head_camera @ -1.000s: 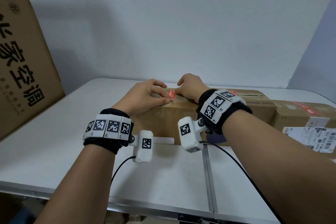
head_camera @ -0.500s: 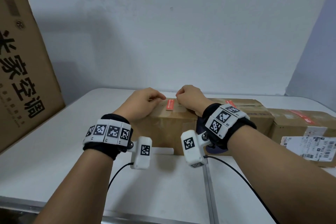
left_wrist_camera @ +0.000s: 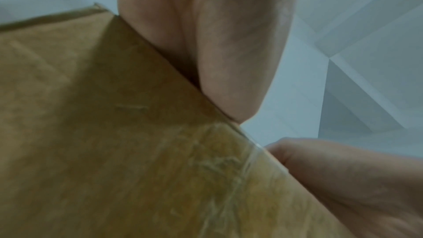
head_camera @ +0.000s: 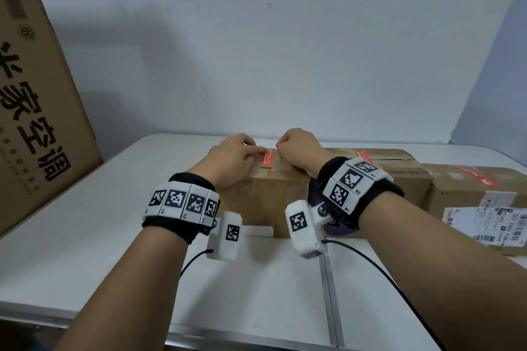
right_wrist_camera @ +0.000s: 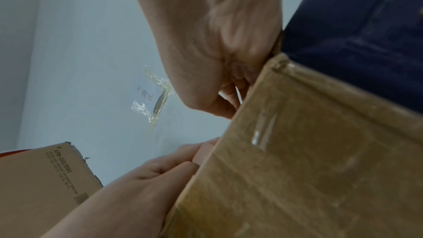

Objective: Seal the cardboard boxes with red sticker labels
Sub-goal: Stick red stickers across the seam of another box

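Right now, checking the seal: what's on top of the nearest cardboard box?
A red sticker label lies there, between the left hand and right hand; anything under them is hidden.

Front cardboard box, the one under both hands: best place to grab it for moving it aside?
Probably the two short ends of the cardboard box, one hand from each side. It is long and low, its top carries the red sticker label, and another box crowds its right end.

Both forearms reach forward, the left hand (head_camera: 234, 157) and right hand (head_camera: 298, 148) side by side, knuckles up, fingers curled under.
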Tool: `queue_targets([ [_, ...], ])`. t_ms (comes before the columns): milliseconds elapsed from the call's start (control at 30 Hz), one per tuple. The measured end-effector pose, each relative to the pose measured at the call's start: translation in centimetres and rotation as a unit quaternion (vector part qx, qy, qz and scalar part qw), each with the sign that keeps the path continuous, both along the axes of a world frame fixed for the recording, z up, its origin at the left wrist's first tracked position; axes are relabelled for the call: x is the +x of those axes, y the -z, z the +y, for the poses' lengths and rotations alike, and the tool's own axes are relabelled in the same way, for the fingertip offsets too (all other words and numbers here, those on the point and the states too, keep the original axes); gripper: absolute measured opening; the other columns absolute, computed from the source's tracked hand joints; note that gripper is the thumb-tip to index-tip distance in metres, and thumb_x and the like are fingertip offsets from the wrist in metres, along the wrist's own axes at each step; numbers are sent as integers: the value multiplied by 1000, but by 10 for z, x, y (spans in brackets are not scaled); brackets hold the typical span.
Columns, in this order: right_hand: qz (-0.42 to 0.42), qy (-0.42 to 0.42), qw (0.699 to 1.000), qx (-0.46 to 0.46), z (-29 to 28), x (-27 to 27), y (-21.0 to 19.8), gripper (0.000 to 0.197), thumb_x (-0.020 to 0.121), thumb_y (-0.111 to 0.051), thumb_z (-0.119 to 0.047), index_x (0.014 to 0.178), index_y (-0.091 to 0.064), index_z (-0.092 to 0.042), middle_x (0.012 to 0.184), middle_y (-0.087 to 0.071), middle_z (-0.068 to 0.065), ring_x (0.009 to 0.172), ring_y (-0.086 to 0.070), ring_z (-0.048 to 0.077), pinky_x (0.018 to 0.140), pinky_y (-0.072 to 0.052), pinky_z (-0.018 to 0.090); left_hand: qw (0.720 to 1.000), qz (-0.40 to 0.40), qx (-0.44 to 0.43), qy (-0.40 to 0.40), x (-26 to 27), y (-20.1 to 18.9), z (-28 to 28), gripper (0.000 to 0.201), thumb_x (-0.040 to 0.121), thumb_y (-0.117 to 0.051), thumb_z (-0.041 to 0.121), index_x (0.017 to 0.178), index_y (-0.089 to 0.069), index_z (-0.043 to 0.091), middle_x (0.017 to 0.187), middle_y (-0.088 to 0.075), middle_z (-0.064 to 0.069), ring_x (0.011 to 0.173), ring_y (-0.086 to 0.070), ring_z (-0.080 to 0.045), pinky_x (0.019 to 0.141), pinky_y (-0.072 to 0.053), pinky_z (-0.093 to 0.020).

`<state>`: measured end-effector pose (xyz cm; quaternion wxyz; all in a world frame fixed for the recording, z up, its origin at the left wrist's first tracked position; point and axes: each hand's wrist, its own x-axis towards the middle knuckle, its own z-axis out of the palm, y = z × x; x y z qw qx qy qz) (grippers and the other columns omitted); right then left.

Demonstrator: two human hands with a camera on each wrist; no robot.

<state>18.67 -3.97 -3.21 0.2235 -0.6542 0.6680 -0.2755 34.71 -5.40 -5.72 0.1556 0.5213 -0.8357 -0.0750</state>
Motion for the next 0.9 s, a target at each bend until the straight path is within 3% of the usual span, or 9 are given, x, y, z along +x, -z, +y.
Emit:
queue_targets([
  [33,2,0,1000,0,1,0,0,26,88,-40,-2,102,-61,4,102,-63,16,95,-59,32,75,-53,34,1000,-6,0,-2,0,0,0,45,96,-35,17,133,-54,33,133,-46,3,125,-41,-20,106,-36,-44],
  [100,14,-4,1000,-3,3,0,0,33,91,-39,-4,114,-61,4,118,-64,18,109,-60,33,94,-51,41,1000,-20,-4,-5,-1,1,0,46,96,-34,18,135,-52,33,136,-45,2,127,-39,-21,107,-35,-45],
  [200,36,-30,999,-18,5,-1,1,36,93,-40,-2,122,-60,3,130,-59,20,121,-54,32,102,-46,37,999,-31,-6,-9,-1,2,0,45,97,-33,19,137,-50,31,137,-44,2,128,-39,-21,108,-35,-45],
  [267,37,-51,997,-49,7,-2,2,38,93,-41,-1,126,-59,-5,136,-52,14,125,-51,26,101,-42,29,1000,-24,-8,-12,-1,2,1,45,97,-34,19,137,-50,28,138,-44,3,128,-39,-19,109,-34,-43],
  [333,14,-64,993,-99,10,-4,2,36,94,-43,0,125,-61,-7,133,-52,11,120,-55,22,94,-41,23,1000,-2,-19,-11,1,1,4,43,97,-35,17,135,-53,26,136,-48,4,127,-42,-18,109,-32,-33],
  [433,8,-81,984,-156,15,-8,5,33,93,-44,-1,116,-66,-8,124,-61,10,114,-60,22,95,-45,25,999,22,-44,-4,3,1,9,42,96,-38,13,133,-57,22,135,-55,3,124,-48,-17,100,-31,-21],
  [533,110,-100,977,-150,21,-12,9,34,90,-45,-5,110,-71,-11,121,-62,8,114,-58,24,96,-47,35,998,34,-53,-9,4,3,14,41,97,-39,15,133,-56,20,138,-57,2,126,-50,-18,100,-32,-21],
  [633,167,-127,968,-140,29,-14,14,35,90,-45,-4,111,-72,-14,121,-60,7,111,-58,25,93,-48,37,998,42,-47,-19,3,4,18,40,98,-38,18,135,-54,22,140,-55,4,129,-48,-17,101,-31,-21],
  [900,218,-152,950,-166,38,-9,21,37,89,-44,-5,110,-72,-19,114,-61,5,106,-60,28,87,-49,41,997,67,-27,-35,2,7,21,41,97,-38,19,132,-57,27,139,-56,7,129,-49,-15,106,-34,-26],
])
